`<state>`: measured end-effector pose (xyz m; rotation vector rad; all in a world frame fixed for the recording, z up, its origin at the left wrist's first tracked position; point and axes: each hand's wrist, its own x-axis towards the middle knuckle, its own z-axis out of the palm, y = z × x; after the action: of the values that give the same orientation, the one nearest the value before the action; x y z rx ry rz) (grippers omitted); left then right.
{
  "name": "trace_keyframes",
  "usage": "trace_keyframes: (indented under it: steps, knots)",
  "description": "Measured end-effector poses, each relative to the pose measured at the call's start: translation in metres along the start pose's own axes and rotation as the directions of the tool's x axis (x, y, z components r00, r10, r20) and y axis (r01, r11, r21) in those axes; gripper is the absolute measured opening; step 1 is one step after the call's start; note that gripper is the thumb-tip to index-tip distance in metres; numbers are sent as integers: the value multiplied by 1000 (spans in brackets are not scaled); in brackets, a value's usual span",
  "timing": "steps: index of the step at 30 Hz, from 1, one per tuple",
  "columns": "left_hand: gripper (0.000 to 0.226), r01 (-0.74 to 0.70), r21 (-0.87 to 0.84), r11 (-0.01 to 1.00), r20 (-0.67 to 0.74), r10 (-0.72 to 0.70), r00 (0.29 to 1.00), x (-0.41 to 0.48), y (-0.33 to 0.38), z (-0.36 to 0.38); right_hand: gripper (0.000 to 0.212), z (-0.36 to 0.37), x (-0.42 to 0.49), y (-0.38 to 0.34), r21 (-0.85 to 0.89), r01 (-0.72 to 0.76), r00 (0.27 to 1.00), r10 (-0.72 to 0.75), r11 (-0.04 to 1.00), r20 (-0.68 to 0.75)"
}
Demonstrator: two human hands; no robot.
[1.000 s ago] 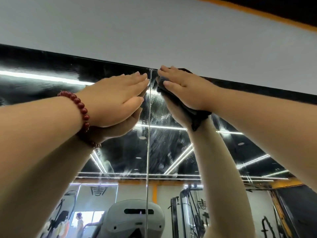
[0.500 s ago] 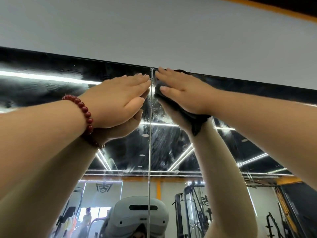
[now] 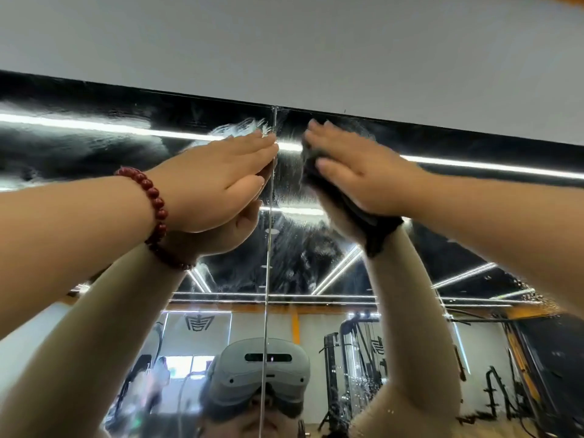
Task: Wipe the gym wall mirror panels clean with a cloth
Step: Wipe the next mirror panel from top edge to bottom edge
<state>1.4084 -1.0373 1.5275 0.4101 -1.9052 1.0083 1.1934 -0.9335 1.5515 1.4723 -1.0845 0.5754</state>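
Upper centre of frame: right hand (image 3: 357,181), fingers straight, presses a dark cloth (image 3: 335,197) flat against the right mirror panel (image 3: 442,248). Left hand (image 3: 218,181), fingers extended, braces beside the seam (image 3: 268,263). The cloth looks soft and light, best controlled under the palm; the glass seems rigid and smear-prone.

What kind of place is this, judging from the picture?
Most likely a gym. The wall mirror reflects a black cable weight machine and other dark exercise frames. The right hand presses a dark cloth against the glass.
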Motion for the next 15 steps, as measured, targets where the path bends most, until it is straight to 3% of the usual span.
trace_keyframes:
  steps: [2, 7, 11, 13, 15]
  knots:
    - [76, -8, 20, 1000, -7, 8, 1000, 0, 1, 3, 53, 0, 12, 0, -1, -97, 995, 97, 995, 15]
    - [74, -28, 34, 999, -33, 29, 999, -3, 2, 3, 65, 22, -47, -40, -77, 253, 962, -242, 965, 126]
    - [73, -62, 52, 997, 16, 61, 998, -15, 10, 8, 60, 24, -85, -43, -46, 360, 920, -347, 932, 182]
    - [72, -78, 47, 996, 12, 78, 997, -21, 13, 11, 58, 24, -80, -40, -28, 327, 935, -319, 945, 156]
    - [71, -87, 56, 995, 0, 87, 996, -26, 12, 13, 54, 20, -59, -31, 7, 171, 984, -171, 985, 47]
